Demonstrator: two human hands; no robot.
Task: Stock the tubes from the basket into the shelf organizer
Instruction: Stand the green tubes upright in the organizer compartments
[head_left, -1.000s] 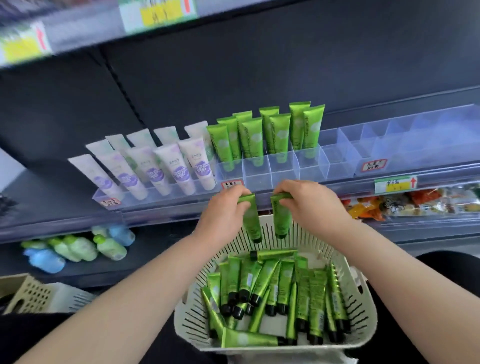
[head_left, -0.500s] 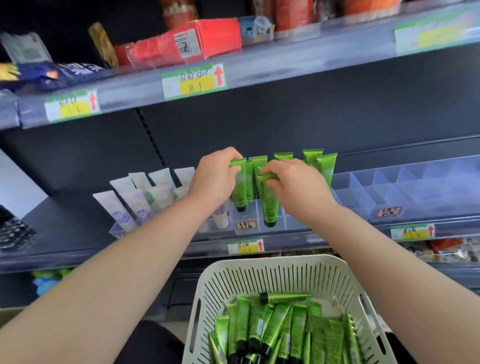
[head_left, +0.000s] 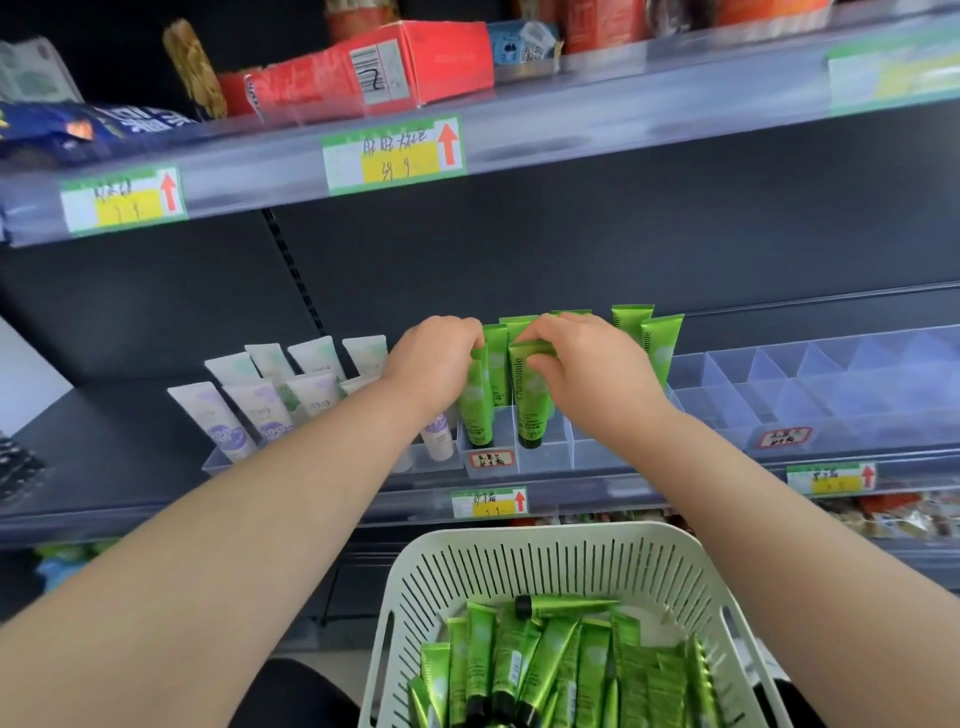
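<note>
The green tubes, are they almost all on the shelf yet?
Not yet. A few green tubes stand at the back of the organizer. The left hand grips one tube, the right hand another, caps down in front slots. A big pile waits in the basket, and empty cells sit to the right.

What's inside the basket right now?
The basket holds a loose pile of green tubes with black caps, one lying crosswise on top. Its floor and any tubes lower down are covered, and the frame cuts off its near end.
</note>
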